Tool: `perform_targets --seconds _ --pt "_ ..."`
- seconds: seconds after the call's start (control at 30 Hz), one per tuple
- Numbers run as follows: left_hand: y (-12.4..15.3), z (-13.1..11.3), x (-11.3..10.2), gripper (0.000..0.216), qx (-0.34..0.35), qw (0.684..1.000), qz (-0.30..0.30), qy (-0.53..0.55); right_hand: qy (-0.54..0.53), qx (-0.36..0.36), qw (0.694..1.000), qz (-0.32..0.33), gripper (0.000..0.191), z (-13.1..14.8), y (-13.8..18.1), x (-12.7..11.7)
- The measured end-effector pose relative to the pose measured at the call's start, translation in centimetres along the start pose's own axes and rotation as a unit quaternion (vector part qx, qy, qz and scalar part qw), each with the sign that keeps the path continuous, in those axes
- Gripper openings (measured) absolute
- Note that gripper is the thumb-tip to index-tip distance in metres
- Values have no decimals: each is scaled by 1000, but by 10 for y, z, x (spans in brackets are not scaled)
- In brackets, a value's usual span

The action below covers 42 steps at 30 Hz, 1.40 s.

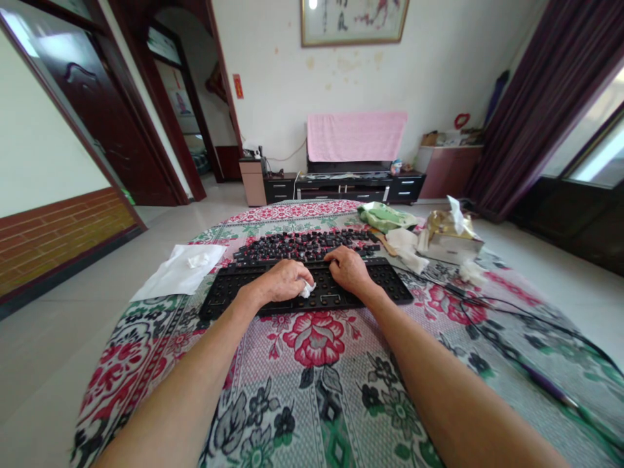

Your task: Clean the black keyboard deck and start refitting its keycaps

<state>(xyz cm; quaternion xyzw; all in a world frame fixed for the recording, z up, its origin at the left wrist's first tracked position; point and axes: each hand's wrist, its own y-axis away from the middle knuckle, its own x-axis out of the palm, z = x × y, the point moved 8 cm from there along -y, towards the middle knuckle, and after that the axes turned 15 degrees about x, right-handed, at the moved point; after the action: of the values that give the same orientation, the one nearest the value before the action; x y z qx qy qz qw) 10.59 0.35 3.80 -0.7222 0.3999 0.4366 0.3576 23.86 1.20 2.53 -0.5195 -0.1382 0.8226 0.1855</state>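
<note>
A black keyboard (392, 286) with its keycaps off lies across the patterned tablecloth before me. My left hand (281, 281) is closed on a small crumpled white tissue (307, 290), which touches the bare key sockets near the middle. To its right, my right hand (349, 268) has its fingers curled over the keyboard's far edge, gripping it; the fingertips are partly hidden. Just behind the keyboard, many loose black keycaps (273, 247) lie spread in a heap.
A white sheet (168, 273) with a crumpled tissue on it lies at left. On the right are a tissue box (451, 244), used tissues (409, 250), a green cloth-like item (385, 216), a wooden-handled brush (385, 244) and black cables (526, 315). A purple-handled tool (543, 385) lies nearer.
</note>
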Motion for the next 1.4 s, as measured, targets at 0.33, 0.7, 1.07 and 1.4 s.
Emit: perform_targets --seconds 0.33,0.7,1.07,1.4 --pt "8 12 -3 29 7 998 -50 48 4 0 1000 -3 28 0 0 1" --pt "15 1 0 31 16 997 -25 -71 9 2 1000 -2 28 0 0 0" --pt "9 -6 -2 16 59 991 -116 -5 7 0 1000 -2 28 1 0 -1" --pt "12 -9 -7 19 62 991 -108 -49 8 6 1000 0 27 1 0 -1"
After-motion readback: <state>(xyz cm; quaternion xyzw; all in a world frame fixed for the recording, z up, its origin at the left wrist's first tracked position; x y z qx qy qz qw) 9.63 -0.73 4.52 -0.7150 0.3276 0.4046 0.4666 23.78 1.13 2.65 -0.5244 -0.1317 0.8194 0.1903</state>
